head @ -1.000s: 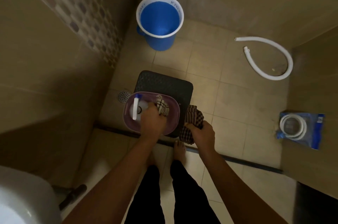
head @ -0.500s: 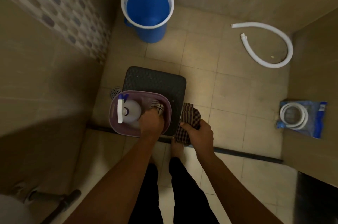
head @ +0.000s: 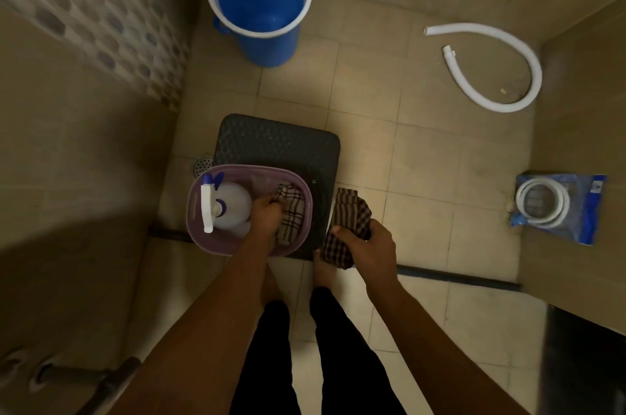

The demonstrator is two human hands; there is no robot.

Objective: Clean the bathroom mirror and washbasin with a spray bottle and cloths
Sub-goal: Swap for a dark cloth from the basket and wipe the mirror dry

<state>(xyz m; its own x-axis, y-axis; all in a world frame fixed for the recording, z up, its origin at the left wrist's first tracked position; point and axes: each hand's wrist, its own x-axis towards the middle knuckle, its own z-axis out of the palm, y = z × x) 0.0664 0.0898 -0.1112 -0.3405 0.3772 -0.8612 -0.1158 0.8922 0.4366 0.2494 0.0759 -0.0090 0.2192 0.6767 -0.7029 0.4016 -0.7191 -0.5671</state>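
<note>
your left hand (head: 266, 216) is curled down in the purple basket (head: 196, 211), pinching the light checked cloth (head: 291, 211) beside the spray bottle (head: 230, 208). your right hand (head: 367, 247) grips a dark checked cloth (head: 349, 214). both look soft and limp, so bunch them; take the bottle, probably heavier, by its neck.

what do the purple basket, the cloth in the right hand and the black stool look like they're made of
Purple basket: likely moulded plastic, matt, with slotted walls.
Cloth in the right hand: woven fabric, dark checked, limp and crumpled; fibre unclear.
Black stool: probably plastic, its top moulded in a weave-like texture.
</note>
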